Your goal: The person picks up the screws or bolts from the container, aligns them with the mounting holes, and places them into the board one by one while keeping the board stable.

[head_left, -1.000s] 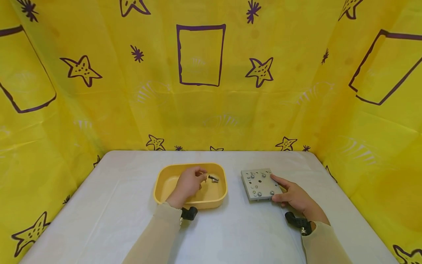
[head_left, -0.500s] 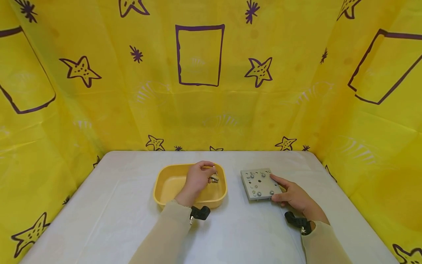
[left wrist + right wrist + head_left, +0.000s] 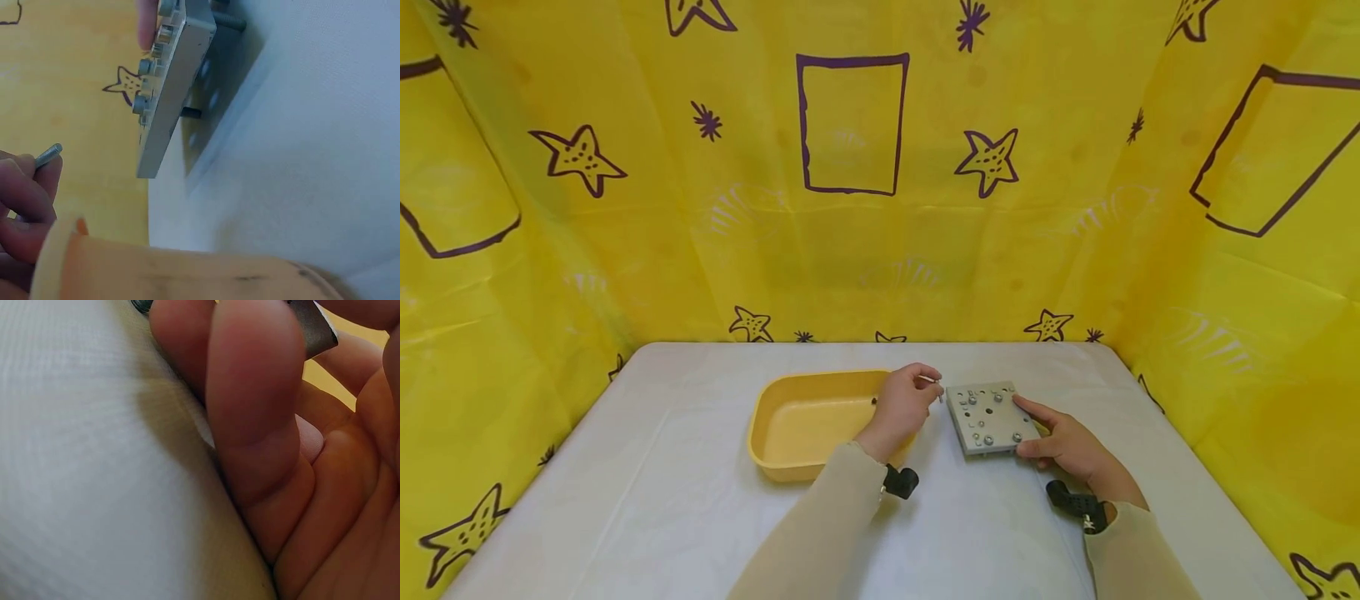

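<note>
My left hand (image 3: 901, 410) is raised over the right end of the yellow tray (image 3: 790, 473), pinching a small threaded screw (image 3: 48, 155) between thumb and fingers. Just right of those fingertips is a grey metal plate (image 3: 1006, 419) with drilled holes and several hex-socket screws in its top. In the left wrist view, threaded ends (image 3: 191, 112) stick out from the plate's underside and hold it off the table. My right hand (image 3: 1067, 447) grips the plate's right edge, thumb at the near corner. Close up, its curled fingers (image 3: 256, 394) cover most of the plate.
The tray lies left of the plate, its right end partly hidden by my left hand; a small dark piece (image 3: 874, 401) shows inside. A white cloth (image 3: 647, 467) covers the table. Yellow patterned curtains (image 3: 850, 250) close off the back and sides.
My left hand has moved right, from inside the tray to beside the plate, carrying the screw. The right hand and plate have stayed in place.
</note>
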Demonstrator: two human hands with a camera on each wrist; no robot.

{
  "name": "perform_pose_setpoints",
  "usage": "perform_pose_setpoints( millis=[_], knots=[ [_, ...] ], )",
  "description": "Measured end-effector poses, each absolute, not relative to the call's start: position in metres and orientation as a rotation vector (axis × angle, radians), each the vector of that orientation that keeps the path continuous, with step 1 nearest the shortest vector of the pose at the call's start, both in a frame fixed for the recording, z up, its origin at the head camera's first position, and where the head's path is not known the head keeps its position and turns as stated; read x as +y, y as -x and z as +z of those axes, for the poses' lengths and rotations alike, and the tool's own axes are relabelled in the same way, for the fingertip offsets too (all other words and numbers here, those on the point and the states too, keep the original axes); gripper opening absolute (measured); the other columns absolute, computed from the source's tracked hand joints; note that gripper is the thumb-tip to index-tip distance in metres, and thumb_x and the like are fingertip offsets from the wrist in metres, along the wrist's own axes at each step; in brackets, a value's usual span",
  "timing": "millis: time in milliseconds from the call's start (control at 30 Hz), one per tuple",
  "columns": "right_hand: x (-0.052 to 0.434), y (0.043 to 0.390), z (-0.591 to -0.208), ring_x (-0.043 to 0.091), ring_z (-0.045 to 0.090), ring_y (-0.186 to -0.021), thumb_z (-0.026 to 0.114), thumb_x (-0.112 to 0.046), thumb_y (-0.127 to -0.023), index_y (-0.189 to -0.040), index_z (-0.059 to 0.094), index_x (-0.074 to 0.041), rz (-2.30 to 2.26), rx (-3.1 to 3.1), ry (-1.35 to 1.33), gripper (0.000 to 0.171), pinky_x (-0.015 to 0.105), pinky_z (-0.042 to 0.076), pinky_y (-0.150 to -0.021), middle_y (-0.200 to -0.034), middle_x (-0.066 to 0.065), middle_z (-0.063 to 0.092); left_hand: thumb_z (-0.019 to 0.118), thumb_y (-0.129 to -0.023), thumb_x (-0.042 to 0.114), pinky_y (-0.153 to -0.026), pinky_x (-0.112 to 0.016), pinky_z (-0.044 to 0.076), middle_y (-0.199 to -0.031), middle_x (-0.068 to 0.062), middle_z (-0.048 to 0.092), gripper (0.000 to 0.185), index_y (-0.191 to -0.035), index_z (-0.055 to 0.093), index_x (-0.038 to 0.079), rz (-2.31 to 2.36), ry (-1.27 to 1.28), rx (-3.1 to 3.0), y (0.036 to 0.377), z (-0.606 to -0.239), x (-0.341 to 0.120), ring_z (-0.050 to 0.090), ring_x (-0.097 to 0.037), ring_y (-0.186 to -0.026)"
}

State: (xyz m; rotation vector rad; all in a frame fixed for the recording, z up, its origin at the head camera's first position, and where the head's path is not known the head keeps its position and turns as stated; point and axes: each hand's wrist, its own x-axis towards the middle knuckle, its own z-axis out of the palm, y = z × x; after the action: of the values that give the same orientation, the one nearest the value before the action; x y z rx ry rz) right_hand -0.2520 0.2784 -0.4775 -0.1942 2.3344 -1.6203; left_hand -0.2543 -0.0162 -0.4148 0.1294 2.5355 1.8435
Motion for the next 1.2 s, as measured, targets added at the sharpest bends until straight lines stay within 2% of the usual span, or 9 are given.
perform_pose_setpoints(
  millis=[300, 433, 600, 733, 1000, 1200],
  knots=[
    [0.278, 0.253, -0.477, 0.025, 0.052, -0.057, 0.087, -0.027, -0.076, -0.155, 0.040, -0.027, -1.585, 2.370, 0.187, 0.092, 0.028, 0.046, -0.055, -0.141, 0.019, 0.039, 0.068, -0.096, 0.012, -0.063, -0.026, 0.050, -0.087, 0.005, 0.063, 0.008, -0.101, 0.070, 0.017, 1.684, -0.266, 2.669, 0.256, -0.406, 0.008, 0.058, -0.014, -0.075],
    [0.278, 0.253, -0.477, 0.025, 0.053, -0.058, 0.086, -0.027, -0.078, -0.155, 0.039, -0.027, -1.576, 2.383, 0.192, 0.090, 0.029, 0.047, -0.057, -0.139, 0.020, 0.040, 0.068, -0.096, 0.013, -0.061, -0.027, 0.050, -0.087, 0.005, 0.062, 0.008, -0.101, 0.070, 0.019, 1.723, -0.212, 2.593, 0.256, -0.407, 0.022, 0.058, -0.015, -0.069],
    [0.278, 0.252, -0.476, 0.025, 0.053, -0.058, 0.086, -0.025, -0.079, -0.155, 0.039, -0.023, -1.582, 2.393, 0.216, 0.089, 0.029, 0.047, -0.056, -0.139, 0.022, 0.040, 0.067, -0.096, 0.012, -0.057, -0.027, 0.050, -0.085, 0.004, 0.061, 0.010, -0.106, 0.069, 0.014, 1.756, -0.182, 2.542, 0.254, -0.416, 0.031, 0.057, -0.016, -0.061],
    [0.277, 0.251, -0.475, 0.025, 0.053, -0.057, 0.085, -0.023, -0.079, -0.155, 0.039, -0.021, -1.583, 2.393, 0.239, 0.089, 0.029, 0.047, -0.055, -0.139, 0.023, 0.040, 0.066, -0.096, 0.011, -0.056, -0.026, 0.048, -0.082, 0.005, 0.060, 0.011, -0.107, 0.069, 0.011, 1.667, -0.227, 2.661, 0.252, -0.421, 0.027, 0.057, -0.013, -0.064],
    [0.278, 0.250, -0.471, 0.025, 0.053, -0.058, 0.086, -0.022, -0.078, -0.155, 0.038, -0.021, -1.586, 2.390, 0.241, 0.091, 0.029, 0.046, -0.055, -0.140, 0.023, 0.040, 0.064, -0.096, 0.009, -0.061, -0.025, 0.047, -0.085, 0.005, 0.062, 0.013, -0.108, 0.070, 0.012, 1.568, -0.201, 2.816, 0.248, -0.421, 0.012, 0.055, -0.013, -0.072],
    [0.279, 0.251, -0.471, 0.026, 0.054, -0.059, 0.087, -0.026, -0.078, -0.155, 0.039, -0.021, -1.550, 2.417, 0.246, 0.091, 0.030, 0.047, -0.057, -0.139, 0.023, 0.040, 0.066, -0.096, 0.014, -0.067, -0.026, 0.047, -0.089, 0.009, 0.063, 0.013, -0.108, 0.071, 0.017, 1.612, -0.205, 2.782, 0.250, -0.429, 0.023, 0.056, -0.011, -0.079]
  ],
)
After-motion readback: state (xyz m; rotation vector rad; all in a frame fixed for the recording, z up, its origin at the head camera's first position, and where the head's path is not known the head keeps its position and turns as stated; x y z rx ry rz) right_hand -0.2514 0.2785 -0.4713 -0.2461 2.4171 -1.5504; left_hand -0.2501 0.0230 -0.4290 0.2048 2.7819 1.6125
